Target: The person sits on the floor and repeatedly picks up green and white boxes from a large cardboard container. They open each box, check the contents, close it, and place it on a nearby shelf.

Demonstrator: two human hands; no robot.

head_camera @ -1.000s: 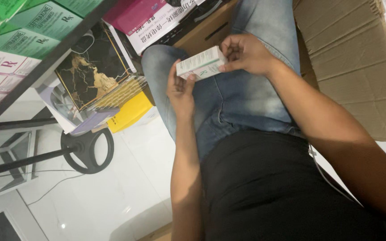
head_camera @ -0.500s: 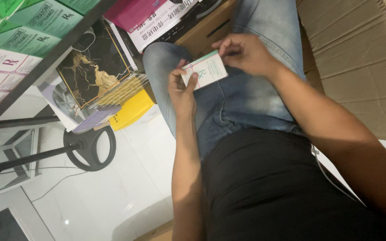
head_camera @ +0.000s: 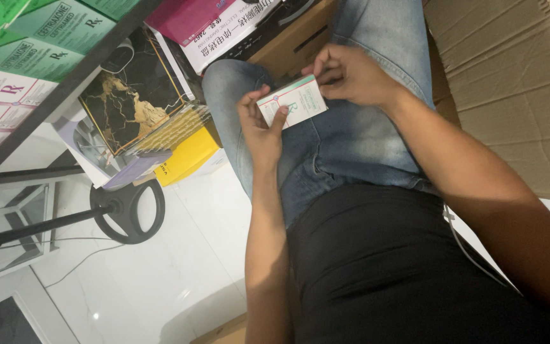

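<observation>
From my remote seat I saw green and white medicine cartons point(head_camera: 30, 57) stacked in the metal shelf point(head_camera: 65, 95) at the upper left. Over the jeans-clad lap point(head_camera: 351, 146), both hands gripped one small white medicine box point(head_camera: 292, 102): my left hand point(head_camera: 259, 130) curled around its lower end, my right hand point(head_camera: 351, 76) pinching its upper end, fingers narrowly closed.

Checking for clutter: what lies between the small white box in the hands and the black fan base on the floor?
In the head view, between small white box and fan base: the left knee in jeans, then a yellow package.
</observation>
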